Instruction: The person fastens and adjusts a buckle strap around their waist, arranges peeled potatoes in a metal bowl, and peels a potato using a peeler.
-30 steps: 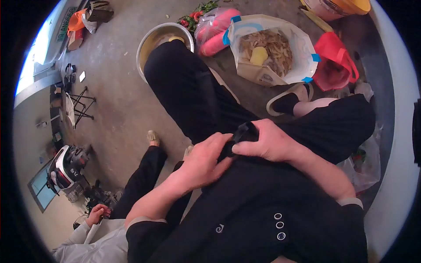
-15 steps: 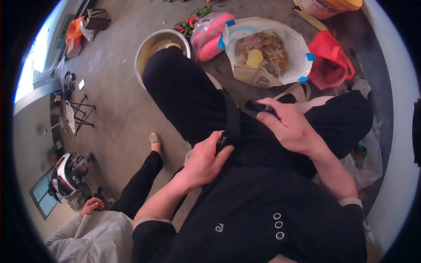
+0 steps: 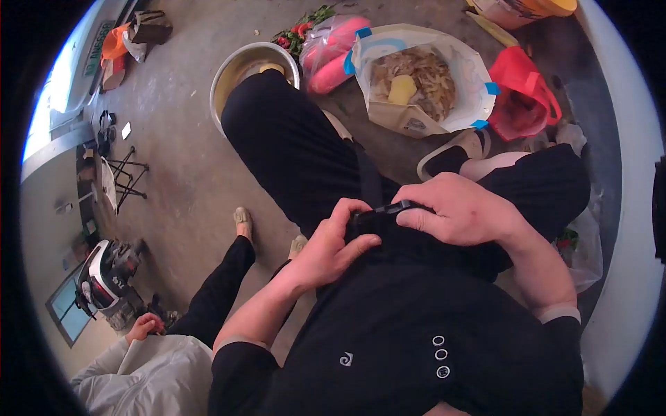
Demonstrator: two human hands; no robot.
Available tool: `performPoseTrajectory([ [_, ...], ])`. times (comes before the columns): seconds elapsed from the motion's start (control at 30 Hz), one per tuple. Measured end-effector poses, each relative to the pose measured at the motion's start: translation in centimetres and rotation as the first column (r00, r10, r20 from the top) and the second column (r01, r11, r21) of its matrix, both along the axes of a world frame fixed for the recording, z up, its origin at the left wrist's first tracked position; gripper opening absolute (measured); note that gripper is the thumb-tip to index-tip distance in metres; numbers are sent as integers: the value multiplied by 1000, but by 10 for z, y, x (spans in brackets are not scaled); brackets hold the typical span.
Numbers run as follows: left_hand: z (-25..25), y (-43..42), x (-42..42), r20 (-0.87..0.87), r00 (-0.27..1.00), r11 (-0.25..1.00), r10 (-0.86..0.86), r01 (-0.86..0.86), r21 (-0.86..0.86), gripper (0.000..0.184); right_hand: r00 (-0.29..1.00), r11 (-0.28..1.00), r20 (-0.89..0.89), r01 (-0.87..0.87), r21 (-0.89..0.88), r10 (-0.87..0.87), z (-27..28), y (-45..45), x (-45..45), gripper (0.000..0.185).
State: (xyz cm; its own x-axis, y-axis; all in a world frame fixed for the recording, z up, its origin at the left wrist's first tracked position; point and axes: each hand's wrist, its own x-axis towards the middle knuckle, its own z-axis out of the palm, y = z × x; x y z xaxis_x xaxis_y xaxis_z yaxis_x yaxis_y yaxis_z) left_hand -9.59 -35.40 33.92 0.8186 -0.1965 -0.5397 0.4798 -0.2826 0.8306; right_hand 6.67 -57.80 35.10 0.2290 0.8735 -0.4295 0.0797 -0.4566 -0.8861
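Observation:
My left hand (image 3: 331, 244) is closed on one black half of what looks like a belt buckle (image 3: 366, 219), held in front of my waist. My right hand (image 3: 459, 210) pinches the other black piece (image 3: 397, 207) between thumb and fingers. The two pieces meet end to end; whether they are locked together I cannot tell. A black strap (image 3: 370, 182) runs down toward my left hand. Dark clothing behind the pieces hides their outline in part.
Ahead stands an open bag (image 3: 479, 76) with peelings (image 3: 423, 73) and a yellow peeled piece (image 3: 402, 90). Around it are a metal basin (image 3: 220, 87), pink bundles (image 3: 329, 75), a red bag (image 3: 517, 114) and an orange bucket (image 3: 517, 10). A seated person (image 3: 149, 371) is at left.
My right hand has moved left and slightly down, bringing its black piece against the one in my left hand. The gap between the two pieces has closed.

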Motion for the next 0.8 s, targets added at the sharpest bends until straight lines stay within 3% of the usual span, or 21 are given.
performPoseTrajectory([
  [0.1,-4,-1,1,74,997,999,-20,22,-24,44,997,998,53,-58,-2,58,-3,1,6,29],
  [0.2,-6,5,4,-73,996,988,-42,31,-154,41,993,995,58,-100,16,99,-3,2,8,28],
  [0.3,-12,7,4,-345,936,896,65,-207,-393,41,997,995,-1,-76,65,76,-4,3,9,24],
  [0.4,-29,8,-4,-525,839,644,144,-482,-594,43,973,970,-77,225,91,-219,-11,11,-5,23],
  [0.6,-36,11,-16,-650,726,461,224,-667,-586,41,938,972,284,151,178,-198,-32,32,-49,43],
  [0.7,-36,10,-13,-658,730,411,185,-665,-623,39,943,980,283,140,144,-176,-35,36,-48,46],
  [0.8,-25,3,-9,-664,679,542,314,-702,-462,40,945,984,281,138,112,-165,-35,40,-46,45],
])
